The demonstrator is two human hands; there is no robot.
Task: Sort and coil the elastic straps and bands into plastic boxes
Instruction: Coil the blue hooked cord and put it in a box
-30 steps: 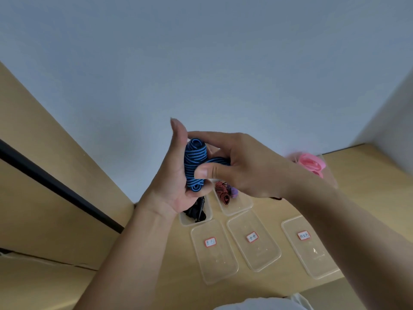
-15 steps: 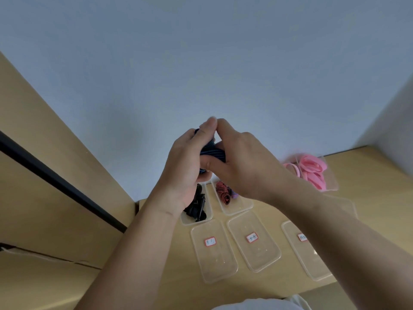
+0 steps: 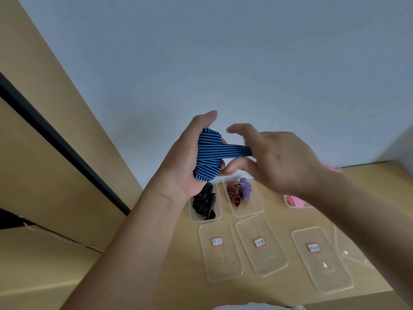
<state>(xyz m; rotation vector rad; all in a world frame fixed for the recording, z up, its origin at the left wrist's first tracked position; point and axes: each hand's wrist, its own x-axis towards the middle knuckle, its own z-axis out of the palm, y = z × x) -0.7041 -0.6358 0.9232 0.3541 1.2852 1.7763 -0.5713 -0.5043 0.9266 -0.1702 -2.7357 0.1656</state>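
Within grip of left hand (image 3: 181, 167), blue strap (image 3: 209, 153) coil; tail in pinch of right hand (image 3: 282, 161).

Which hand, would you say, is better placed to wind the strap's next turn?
The right hand: it holds the free end of the blue striped strap, while the left hand grips the coil.

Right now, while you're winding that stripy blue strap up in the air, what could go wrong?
1. The blue striped strap is pulled taut between the left hand and the right hand. If the right fingers slip, the end could snap back and the coil might loosen.
2. The coil is held in the air above the boxes. If dropped, it may unroll or land in the box of black bands by mistake.
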